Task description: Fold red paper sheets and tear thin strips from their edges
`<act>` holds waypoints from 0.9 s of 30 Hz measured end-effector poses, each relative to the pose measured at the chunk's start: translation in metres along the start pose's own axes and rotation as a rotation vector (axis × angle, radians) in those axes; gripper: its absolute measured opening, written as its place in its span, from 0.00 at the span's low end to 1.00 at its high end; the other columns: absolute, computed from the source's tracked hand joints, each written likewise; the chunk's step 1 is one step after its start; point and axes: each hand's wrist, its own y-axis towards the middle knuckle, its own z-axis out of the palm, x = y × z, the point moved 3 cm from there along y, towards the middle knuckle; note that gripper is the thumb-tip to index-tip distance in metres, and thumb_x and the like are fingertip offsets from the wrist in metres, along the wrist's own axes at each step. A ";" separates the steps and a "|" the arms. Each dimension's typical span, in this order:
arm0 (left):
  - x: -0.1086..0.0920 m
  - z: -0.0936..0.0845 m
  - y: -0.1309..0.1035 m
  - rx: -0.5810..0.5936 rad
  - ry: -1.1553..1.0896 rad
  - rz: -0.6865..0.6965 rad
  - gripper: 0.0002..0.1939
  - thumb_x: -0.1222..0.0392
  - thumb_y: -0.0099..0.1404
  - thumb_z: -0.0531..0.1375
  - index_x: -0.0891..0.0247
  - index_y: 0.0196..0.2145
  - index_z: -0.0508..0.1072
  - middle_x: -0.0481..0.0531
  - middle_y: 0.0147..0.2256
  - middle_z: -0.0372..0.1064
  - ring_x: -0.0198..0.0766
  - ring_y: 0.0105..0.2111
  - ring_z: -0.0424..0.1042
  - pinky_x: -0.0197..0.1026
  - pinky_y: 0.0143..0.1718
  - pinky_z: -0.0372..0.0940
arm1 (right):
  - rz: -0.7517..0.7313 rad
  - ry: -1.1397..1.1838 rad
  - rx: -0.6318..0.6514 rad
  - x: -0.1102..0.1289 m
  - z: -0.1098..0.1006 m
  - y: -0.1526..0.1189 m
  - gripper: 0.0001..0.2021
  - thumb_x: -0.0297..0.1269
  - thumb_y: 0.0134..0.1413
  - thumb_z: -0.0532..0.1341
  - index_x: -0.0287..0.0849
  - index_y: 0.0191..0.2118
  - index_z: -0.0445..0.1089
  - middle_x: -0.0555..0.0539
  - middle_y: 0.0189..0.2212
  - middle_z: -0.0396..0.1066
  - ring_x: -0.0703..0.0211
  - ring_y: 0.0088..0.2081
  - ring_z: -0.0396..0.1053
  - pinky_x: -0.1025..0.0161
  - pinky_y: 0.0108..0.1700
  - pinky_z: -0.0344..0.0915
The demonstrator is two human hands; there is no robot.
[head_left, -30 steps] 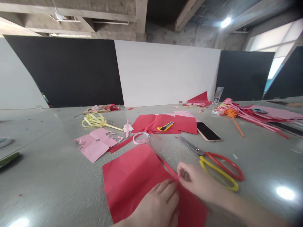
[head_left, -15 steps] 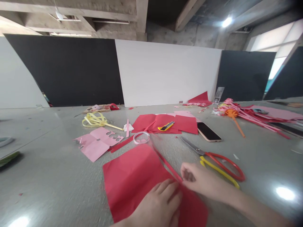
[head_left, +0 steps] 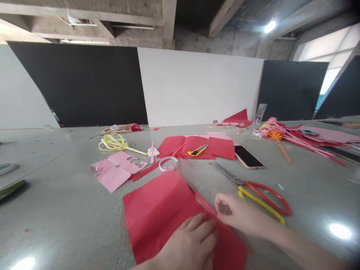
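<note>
A large creased sheet of red paper lies on the grey table in front of me. My left hand presses on its near right part, fingers bent and close together, thumb out of sight. By the sheet's right edge, my right hand is closed, with its fingertips at a narrow red paper strip that runs along that edge. The exact pinch is hidden. Scissors with one red and one yellow handle lie open just beyond my right hand.
Past the sheet are a tape roll, cut pink paper, a yellow paper-strip flower, and a yellow utility knife on red papers. A phone sits right of them. Pink strips pile up farther right.
The red strip's far end shows shorter beyond the sheet, drawn toward my right hand. Both hands stay almost in place; the left fingers shift slightly.
</note>
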 end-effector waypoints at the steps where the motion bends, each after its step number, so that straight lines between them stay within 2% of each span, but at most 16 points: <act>1: 0.000 0.000 0.000 0.005 0.002 -0.002 0.18 0.60 0.63 0.50 0.67 0.50 0.62 0.54 0.51 0.60 0.46 0.52 0.57 0.44 0.51 0.56 | 0.004 0.004 -0.002 0.000 0.000 0.000 0.06 0.23 0.42 0.53 0.41 0.25 0.60 0.53 0.22 0.64 0.66 0.26 0.64 0.71 0.27 0.58; 11: 0.000 0.001 0.001 -0.037 0.003 0.000 0.17 0.62 0.62 0.51 0.66 0.48 0.62 0.54 0.50 0.61 0.45 0.52 0.57 0.44 0.52 0.56 | 0.008 0.029 -0.044 -0.005 0.005 0.002 0.07 0.21 0.40 0.52 0.41 0.24 0.59 0.54 0.21 0.63 0.65 0.26 0.64 0.70 0.28 0.58; 21: -0.001 -0.001 0.002 0.084 0.011 -0.032 0.17 0.60 0.63 0.49 0.67 0.49 0.63 0.54 0.52 0.59 0.47 0.53 0.55 0.44 0.53 0.54 | -0.028 0.053 -0.060 -0.009 0.010 0.005 0.06 0.23 0.40 0.52 0.42 0.25 0.59 0.54 0.20 0.63 0.66 0.25 0.63 0.70 0.27 0.57; 27: -0.001 -0.002 0.002 0.080 0.003 -0.030 0.18 0.60 0.64 0.49 0.67 0.50 0.62 0.53 0.53 0.58 0.47 0.53 0.54 0.44 0.53 0.53 | -0.027 0.063 -0.054 -0.010 0.008 0.003 0.05 0.25 0.42 0.52 0.42 0.25 0.58 0.54 0.21 0.63 0.66 0.25 0.64 0.70 0.27 0.57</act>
